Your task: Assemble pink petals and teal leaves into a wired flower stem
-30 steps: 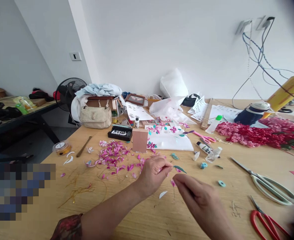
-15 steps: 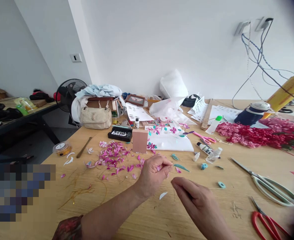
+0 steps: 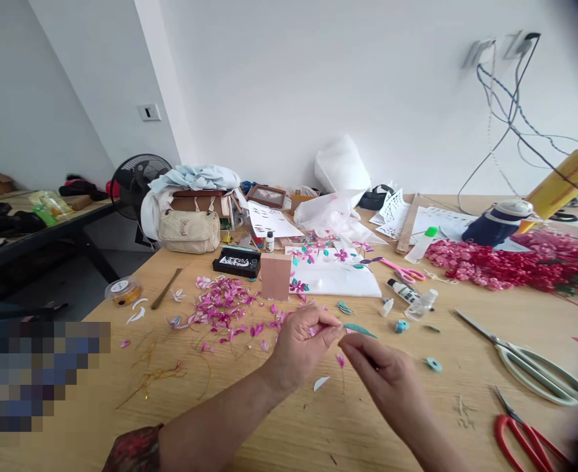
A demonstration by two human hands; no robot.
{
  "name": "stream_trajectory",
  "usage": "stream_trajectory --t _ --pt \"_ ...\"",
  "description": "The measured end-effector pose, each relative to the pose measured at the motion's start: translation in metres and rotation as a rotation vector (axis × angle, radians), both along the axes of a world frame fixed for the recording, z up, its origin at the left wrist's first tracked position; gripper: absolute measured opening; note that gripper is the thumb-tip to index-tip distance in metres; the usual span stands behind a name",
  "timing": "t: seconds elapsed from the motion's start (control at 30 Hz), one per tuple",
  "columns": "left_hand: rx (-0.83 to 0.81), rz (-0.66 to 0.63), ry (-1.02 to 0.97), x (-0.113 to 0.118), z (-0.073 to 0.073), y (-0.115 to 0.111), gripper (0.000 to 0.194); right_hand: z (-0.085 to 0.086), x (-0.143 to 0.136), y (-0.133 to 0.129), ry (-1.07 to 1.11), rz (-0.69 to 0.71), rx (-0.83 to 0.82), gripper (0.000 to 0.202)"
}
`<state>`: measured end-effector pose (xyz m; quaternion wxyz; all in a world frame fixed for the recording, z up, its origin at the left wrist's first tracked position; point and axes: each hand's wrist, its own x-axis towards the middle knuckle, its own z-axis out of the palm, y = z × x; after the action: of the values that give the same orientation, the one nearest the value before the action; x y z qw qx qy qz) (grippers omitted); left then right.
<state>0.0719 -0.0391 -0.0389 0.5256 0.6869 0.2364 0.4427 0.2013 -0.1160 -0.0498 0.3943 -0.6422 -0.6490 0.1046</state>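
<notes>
Thumb and forefinger of my left hand [image 3: 305, 341] are pinched on the end of a slim teal leaf [image 3: 360, 330], which points right. My right hand [image 3: 378, 364] is closed just below the leaf, its fingertips close to the left ones; what it holds is too small to make out. Below the fingertips a small pink petal on a thin wire [image 3: 341, 362] lies on the table. A white paper petal [image 3: 321, 383] is between my forearms. Beyond my left hand lies a heap of pink petals [image 3: 220, 305].
A wooden block [image 3: 276, 278] stands behind my hands. To the right are a roll of teal tape [image 3: 433, 364], small bottles [image 3: 423, 305], large scissors [image 3: 535, 367] and red-handled scissors [image 3: 525, 439]. Gold wire [image 3: 158, 379] lies left. A beige bag [image 3: 189, 231] sits at the back.
My right hand has moved up a little, nearer the left fingertips and the leaf. The pink petal on its wire now shows below them. My left hand has barely moved.
</notes>
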Motion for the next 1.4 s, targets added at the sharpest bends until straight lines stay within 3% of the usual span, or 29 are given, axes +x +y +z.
stream_trajectory --t 0.07,0.17,0.3,0.43,0.6,0.77,0.93,1.07,1.23,1.4 --pt "0.111 0.034 0.081 0.001 -0.002 0.003 0.011 0.005 -0.007 -0.009 -0.09 0.035 0.023 0.03" --pt "0.25 -0.055 0.185 0.0 -0.002 0.002 0.013 0.026 0.0 -0.014 -0.182 0.039 0.1 0.026" --pt "0.15 -0.218 0.127 -0.001 0.003 -0.003 0.011 0.042 0.023 0.002 -0.106 0.009 0.055 0.022" --pt "-0.062 -0.17 -0.04 0.0 0.001 -0.005 0.009 0.02 0.023 0.015 0.215 0.071 -0.015 0.026" --pt "-0.101 -0.065 -0.142 0.001 -0.007 -0.002 0.01 -0.012 0.002 0.012 0.433 0.106 -0.08 0.026" --pt "-0.375 -0.248 -0.196 0.003 -0.005 -0.004 0.018 -0.014 0.007 0.012 0.577 0.122 -0.167 0.032" --pt "-0.457 -0.271 -0.239 0.003 -0.004 -0.003 0.015 -0.007 0.018 0.017 0.531 0.162 -0.249 0.035" --pt "-0.322 -0.212 -0.244 0.002 -0.009 0.001 0.012 0.002 0.026 0.01 0.247 0.012 -0.153 0.025" --pt "-0.032 -0.096 -0.128 0.001 -0.011 0.005 0.009 0.018 0.02 -0.007 0.042 -0.093 -0.027 0.037" --pt "0.024 -0.062 -0.037 0.0 -0.01 0.004 0.01 0.035 0.001 0.0 -0.035 -0.113 -0.012 0.014"
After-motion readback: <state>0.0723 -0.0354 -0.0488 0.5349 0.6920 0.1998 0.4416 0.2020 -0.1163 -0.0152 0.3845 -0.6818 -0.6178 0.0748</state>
